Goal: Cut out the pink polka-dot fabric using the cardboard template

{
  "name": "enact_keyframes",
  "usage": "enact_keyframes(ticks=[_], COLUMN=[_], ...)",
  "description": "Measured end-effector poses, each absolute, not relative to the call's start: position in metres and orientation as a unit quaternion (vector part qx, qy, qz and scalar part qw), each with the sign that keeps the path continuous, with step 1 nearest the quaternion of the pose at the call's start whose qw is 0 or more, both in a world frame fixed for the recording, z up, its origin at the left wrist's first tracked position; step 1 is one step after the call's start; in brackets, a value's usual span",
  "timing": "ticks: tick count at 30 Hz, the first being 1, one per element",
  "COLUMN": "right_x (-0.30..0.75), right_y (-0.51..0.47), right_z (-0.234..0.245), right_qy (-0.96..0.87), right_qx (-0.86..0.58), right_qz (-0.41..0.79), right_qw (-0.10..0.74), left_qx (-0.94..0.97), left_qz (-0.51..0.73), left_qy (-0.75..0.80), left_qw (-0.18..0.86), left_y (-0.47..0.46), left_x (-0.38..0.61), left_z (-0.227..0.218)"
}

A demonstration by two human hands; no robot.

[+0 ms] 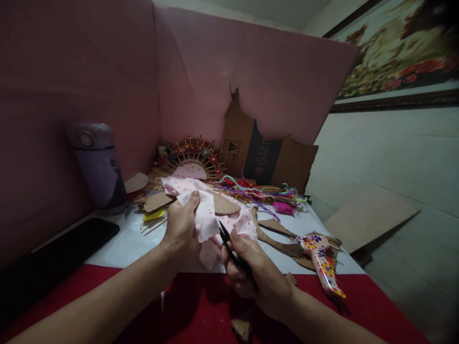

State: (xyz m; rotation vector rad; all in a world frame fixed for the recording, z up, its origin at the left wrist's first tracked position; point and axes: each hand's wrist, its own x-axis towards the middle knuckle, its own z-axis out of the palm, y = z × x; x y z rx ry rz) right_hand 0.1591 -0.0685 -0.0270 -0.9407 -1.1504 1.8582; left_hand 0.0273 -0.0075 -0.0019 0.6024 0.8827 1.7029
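My left hand (182,222) is closed on a white cloth with pink dots (210,215), its thumb pressing on top. The cloth is bunched, and part of it spreads back and right over the table. A rounded cardboard piece (223,203) lies against the cloth, just right of my left thumb. In my right hand (256,274) is a pair of small black scissors (234,255), pointing up and left. Their blade tips are beside the cloth's near right edge; whether they touch it I cannot tell. My fingers hide the handles.
A purple bottle (98,167) and a black phone (75,243) are on the left. Behind are a stick fan with flowers (193,160), coloured pipe cleaners (247,191) and torn cardboard (265,153). A flowered hot glue gun (322,260) lies right, near cardboard scraps (276,241).
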Motion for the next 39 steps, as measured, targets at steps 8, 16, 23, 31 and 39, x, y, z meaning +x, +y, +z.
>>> enact_keyframes(ticks=[8,16,23,31,39], right_x=[0.1607,0.1602,0.1605,0.1589,0.1587], right_y=[-0.0668,-0.0678,-0.0667,-0.0679,-0.0687], right_z=[-0.0296,-0.0295,-0.0298,-0.0292,-0.0271], right_qy=[-0.427,-0.418,-0.41,-0.387,-0.372], right_qx=[-0.354,-0.346,-0.338,-0.354,-0.338], right_qz=[0.753,0.76,0.771,0.773,0.786], right_qw=[0.355,0.359,0.351,0.357,0.36], left_qx=[0.266,0.254,0.275,0.297,0.329], left_qz=[0.705,0.714,0.72,0.74,0.758], left_qy=[0.369,0.366,0.37,0.372,0.367], left_qw=[0.544,0.54,0.519,0.475,0.426], left_y=[-0.0089,-0.0107,-0.0099,-0.0116,-0.0118], left_x=[0.028,0.0293,0.032,0.0327,0.0327], left_z=[-0.0034,-0.0014,-0.0047,-0.005,-0.0045])
